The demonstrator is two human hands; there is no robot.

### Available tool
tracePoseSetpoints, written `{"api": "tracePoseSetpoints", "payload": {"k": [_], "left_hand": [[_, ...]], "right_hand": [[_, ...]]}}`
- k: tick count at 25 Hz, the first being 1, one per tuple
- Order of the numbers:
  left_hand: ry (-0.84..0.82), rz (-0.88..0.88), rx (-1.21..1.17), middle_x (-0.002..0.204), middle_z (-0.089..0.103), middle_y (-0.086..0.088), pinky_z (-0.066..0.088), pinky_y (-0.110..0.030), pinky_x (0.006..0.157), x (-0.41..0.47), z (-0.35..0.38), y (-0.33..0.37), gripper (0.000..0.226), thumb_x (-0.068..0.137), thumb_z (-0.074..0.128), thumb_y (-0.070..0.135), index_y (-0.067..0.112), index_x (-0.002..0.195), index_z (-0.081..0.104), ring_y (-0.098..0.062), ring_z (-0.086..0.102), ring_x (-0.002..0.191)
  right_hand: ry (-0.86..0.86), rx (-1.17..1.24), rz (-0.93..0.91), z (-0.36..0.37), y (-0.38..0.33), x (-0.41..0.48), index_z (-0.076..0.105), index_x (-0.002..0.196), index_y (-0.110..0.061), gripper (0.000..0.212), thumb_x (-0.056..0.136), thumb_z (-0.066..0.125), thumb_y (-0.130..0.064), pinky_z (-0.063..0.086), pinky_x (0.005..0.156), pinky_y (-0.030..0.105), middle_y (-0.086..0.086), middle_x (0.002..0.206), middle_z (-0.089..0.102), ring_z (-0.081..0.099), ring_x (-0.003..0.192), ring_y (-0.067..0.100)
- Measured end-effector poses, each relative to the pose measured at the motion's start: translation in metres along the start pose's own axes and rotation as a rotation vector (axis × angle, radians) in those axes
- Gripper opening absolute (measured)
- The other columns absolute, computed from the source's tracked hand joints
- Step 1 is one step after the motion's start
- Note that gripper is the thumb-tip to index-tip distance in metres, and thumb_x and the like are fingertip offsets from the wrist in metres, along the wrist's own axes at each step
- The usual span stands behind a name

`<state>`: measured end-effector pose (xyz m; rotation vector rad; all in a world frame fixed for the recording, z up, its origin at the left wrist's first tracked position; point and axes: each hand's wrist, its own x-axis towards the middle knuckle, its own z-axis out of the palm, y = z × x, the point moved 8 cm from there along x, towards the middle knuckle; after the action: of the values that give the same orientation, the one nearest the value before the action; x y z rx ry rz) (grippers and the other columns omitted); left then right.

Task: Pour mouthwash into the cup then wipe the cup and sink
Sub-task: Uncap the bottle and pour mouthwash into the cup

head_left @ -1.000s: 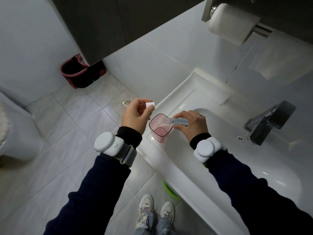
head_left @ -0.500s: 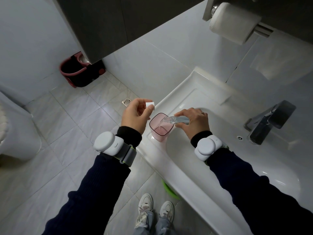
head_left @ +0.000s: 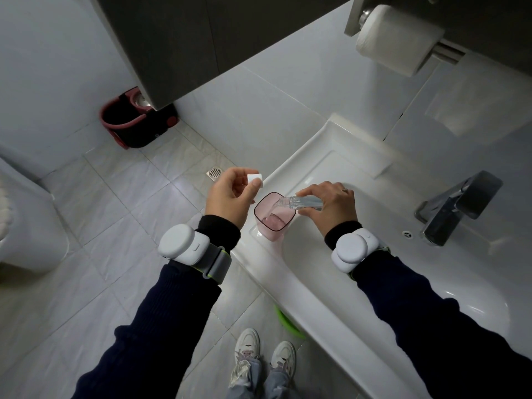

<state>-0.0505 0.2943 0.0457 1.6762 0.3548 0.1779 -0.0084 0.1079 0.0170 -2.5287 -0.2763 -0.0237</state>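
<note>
A pink translucent cup (head_left: 273,218) stands on the front left rim of the white sink (head_left: 325,156). My right hand (head_left: 331,208) grips a small clear mouthwash bottle (head_left: 305,202), tipped on its side with its mouth over the cup. Liquid lies in the bottom of the cup. My left hand (head_left: 230,197) hovers just left of the cup and pinches the small white bottle cap (head_left: 255,178) between thumb and fingers.
A dark faucet (head_left: 457,205) sits at the right of the basin. A toilet paper roll (head_left: 398,38) hangs on the wall above. A red and black mop bucket (head_left: 135,122) stands on the tiled floor, a floor drain (head_left: 214,173) beside it. A toilet (head_left: 26,226) is at far left.
The bottle stays tipped over the cup and the liquid level in the cup has risen slightly. Both hands have hardly moved.
</note>
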Motion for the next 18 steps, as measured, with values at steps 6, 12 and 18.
{"api": "tracePoseSetpoints", "payload": {"k": [6,12,18], "left_hand": [[-0.007,0.01,0.009,0.079,0.056,-0.005,0.046,-0.009,0.054,0.0001,0.0016,0.001,0.012,0.085,0.057,0.007,0.009,0.096,0.059,-0.012,0.051,0.064],[-0.002,0.002,0.006,0.071,0.055,0.002,0.046,-0.01,0.055,0.0005,0.0019,-0.0027,0.012,0.085,0.058,0.007,0.009,0.096,0.06,0.0,0.052,0.055],[0.003,0.0,0.01,0.072,0.055,0.002,0.045,-0.009,0.055,0.0003,0.0033,0.0,0.015,0.085,0.057,0.007,0.004,0.1,0.06,0.003,0.051,0.052]], "right_hand": [[0.008,-0.002,-0.002,-0.0008,0.0009,0.0,0.069,0.088,-0.024,0.026,0.063,0.078,-0.021,0.032,0.081,0.037,0.008,0.089,0.067,0.055,0.091,0.03],[0.031,-0.015,-0.02,-0.0046,0.0007,0.0016,0.069,0.087,-0.023,0.027,0.062,0.078,-0.02,0.022,0.077,0.031,0.008,0.089,0.067,0.055,0.092,0.03],[0.031,-0.028,-0.04,-0.0065,-0.003,0.0033,0.069,0.088,-0.024,0.027,0.063,0.078,-0.019,0.016,0.073,0.024,0.008,0.09,0.066,0.054,0.093,0.03]]}}
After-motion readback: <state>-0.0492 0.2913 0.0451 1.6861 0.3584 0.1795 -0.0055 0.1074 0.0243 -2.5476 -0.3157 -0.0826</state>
